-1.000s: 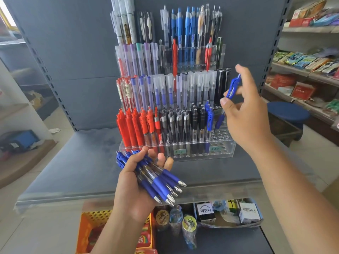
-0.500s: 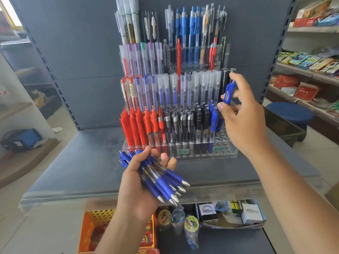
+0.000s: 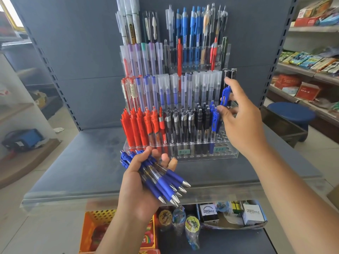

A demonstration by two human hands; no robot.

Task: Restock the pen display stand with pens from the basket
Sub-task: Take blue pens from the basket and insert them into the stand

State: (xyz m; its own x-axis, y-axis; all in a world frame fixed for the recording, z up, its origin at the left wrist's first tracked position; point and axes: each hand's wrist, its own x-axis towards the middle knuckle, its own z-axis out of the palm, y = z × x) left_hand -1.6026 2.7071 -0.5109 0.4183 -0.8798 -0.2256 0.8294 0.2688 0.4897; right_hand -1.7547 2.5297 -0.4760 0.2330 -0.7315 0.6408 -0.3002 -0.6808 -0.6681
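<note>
A clear tiered pen display stand (image 3: 227, 153) stands on the grey shelf, with red, black and blue pens in its front row. My left hand (image 3: 139, 189) is shut on a bundle of blue pens (image 3: 165, 178), tips pointing right, just in front of the stand. My right hand (image 3: 242, 121) pinches a single blue pen (image 3: 224, 95) upright by its clip end, above the empty holes at the right end of the front row. The pen's lower part is hidden behind my fingers. An orange basket (image 3: 95, 217) shows below the shelf edge.
The grey shelf (image 3: 82, 171) has a clear front lip. Below it lie small boxes (image 3: 253, 214) and wrapped items. Shelves with packaged goods (image 3: 310, 59) run along the right, and a blue stool (image 3: 291, 114) stands beside them.
My right hand has carried the single blue pen leftward and lower, closer to the right end of the front row. My left hand with the bundle has stayed in place.
</note>
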